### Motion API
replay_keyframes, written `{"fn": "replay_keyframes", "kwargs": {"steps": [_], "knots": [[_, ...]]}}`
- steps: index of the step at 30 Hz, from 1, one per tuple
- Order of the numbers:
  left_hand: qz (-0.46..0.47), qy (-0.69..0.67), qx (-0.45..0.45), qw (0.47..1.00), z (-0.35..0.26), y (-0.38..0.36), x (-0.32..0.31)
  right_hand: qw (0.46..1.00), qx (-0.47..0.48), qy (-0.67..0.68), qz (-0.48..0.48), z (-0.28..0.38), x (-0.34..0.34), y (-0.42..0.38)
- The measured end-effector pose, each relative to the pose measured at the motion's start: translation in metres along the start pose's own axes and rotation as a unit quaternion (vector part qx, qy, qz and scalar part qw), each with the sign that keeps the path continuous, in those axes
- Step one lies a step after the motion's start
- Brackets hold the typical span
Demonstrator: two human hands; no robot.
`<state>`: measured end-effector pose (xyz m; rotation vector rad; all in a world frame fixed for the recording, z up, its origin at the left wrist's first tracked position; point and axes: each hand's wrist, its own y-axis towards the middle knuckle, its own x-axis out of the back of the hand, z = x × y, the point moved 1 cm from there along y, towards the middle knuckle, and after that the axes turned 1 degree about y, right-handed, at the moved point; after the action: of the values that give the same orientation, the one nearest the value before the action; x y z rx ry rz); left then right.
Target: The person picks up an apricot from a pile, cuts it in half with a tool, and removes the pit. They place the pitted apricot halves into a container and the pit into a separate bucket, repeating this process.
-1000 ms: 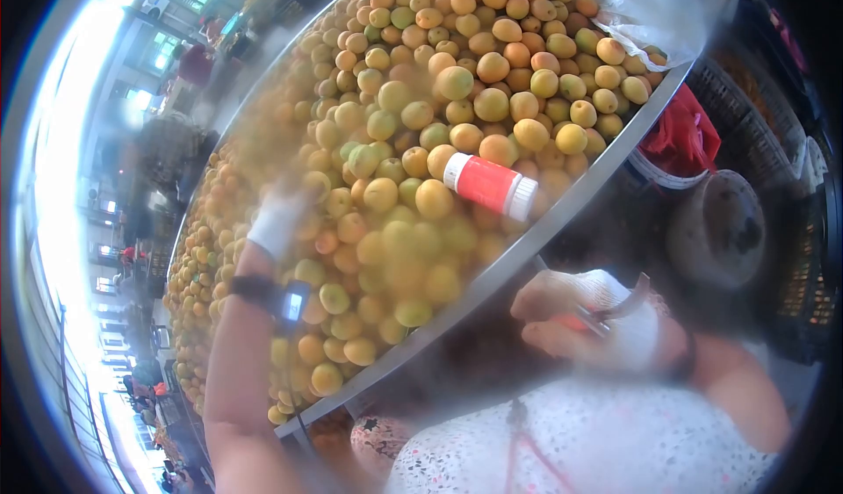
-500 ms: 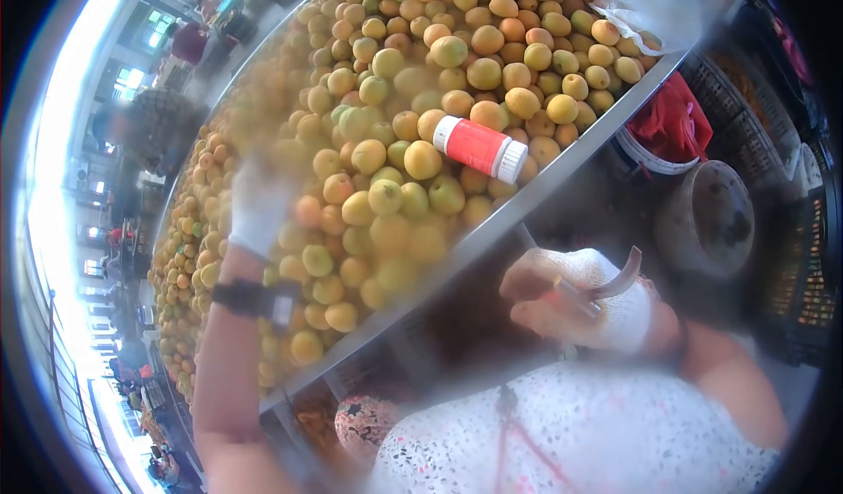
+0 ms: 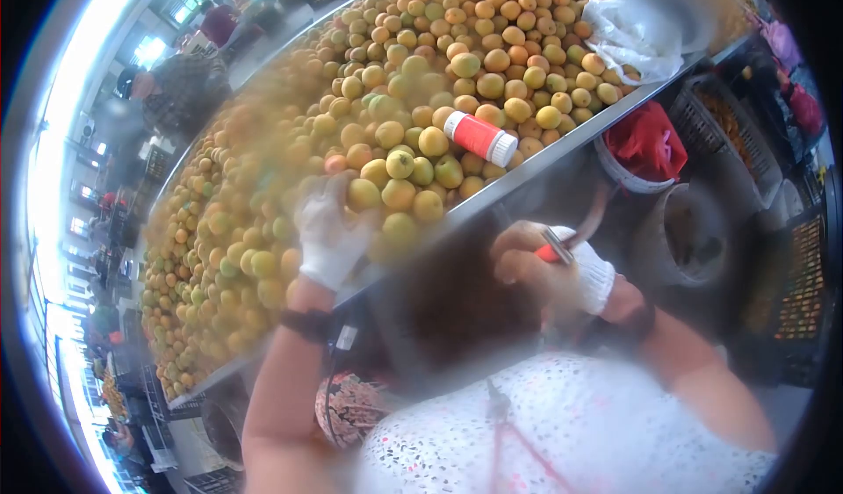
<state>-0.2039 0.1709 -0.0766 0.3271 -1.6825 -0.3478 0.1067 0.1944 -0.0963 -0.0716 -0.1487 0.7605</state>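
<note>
My left hand [image 3: 332, 230], in a white glove, is at the front edge of a large heap of yellow-orange apricots [image 3: 430, 140]. Its fingers reach onto the fruit, thumb apart from them, slightly blurred. Beyond the heap's front rim, in front of my body, my right hand [image 3: 549, 266] wears a white glove with bare fingertips. Its fingers are closed on a small tool [image 3: 555, 246] with a red part and a metal piece; a curved strip sticks up beside it. A red-and-white plastic bottle [image 3: 479, 138] lies on the apricots near the metal rim.
A metal rim [image 3: 562, 147] edges the apricot table. At the right stand a white bucket with a red bag [image 3: 645, 143], a second bucket [image 3: 689, 235] and a crate [image 3: 733, 138]. A clear plastic bag [image 3: 634, 42] lies on the fruit. A person [image 3: 180, 90] stands across the table.
My left hand has come back from deeper in the heap towards the front rim and to the right. My right hand has turned a little, showing the tool's red part.
</note>
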Motion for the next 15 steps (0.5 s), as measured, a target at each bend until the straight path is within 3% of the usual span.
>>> {"fn": "replay_keyframes", "kwargs": {"steps": [1,2,3,4,5,6,7,9,12,13,15], "knots": [[-0.008,-0.004,0.003,1.0,-0.01,-0.011,0.01,0.999,0.046,-0.006,-0.019,-0.002,0.0,-0.003],[-0.026,-0.281,0.119,0.952,-0.018,-0.025,0.019,1.0,0.009,0.014,-0.012,-0.004,0.002,-0.004],[-0.04,-0.532,0.223,0.816,-0.027,-0.041,0.026,1.0,0.006,0.006,-0.011,0.001,0.001,-0.006],[-0.019,-0.581,0.209,0.786,-0.031,-0.058,0.04,0.997,-0.075,0.035,-0.01,0.004,-0.002,-0.009],[-0.02,-0.677,0.246,0.693,-0.037,-0.076,0.043,0.986,-0.155,0.064,-0.01,0.004,-0.004,-0.012],[-0.003,-0.697,0.24,0.676,-0.038,-0.093,0.049,0.991,-0.125,-0.047,-0.015,-0.008,-0.005,-0.008],[0.012,-0.717,0.234,0.657,-0.04,-0.11,0.055,0.99,-0.128,-0.055,-0.012,-0.015,-0.009,-0.012],[-0.02,-0.732,0.239,0.637,-0.049,-0.13,0.064,0.984,-0.018,-0.164,-0.067,-0.008,-0.023,-0.019],[-0.06,-0.741,0.249,0.621,-0.065,-0.154,0.082,0.97,0.011,-0.239,-0.038,0.024,-0.039,-0.034],[-0.067,-0.736,0.245,0.628,-0.072,-0.157,0.09,0.969,0.012,-0.246,-0.034,0.029,-0.049,-0.04],[-0.073,-0.74,0.236,0.626,-0.085,-0.165,0.105,0.979,0.175,-0.088,-0.047,0.043,-0.071,-0.053]]}}
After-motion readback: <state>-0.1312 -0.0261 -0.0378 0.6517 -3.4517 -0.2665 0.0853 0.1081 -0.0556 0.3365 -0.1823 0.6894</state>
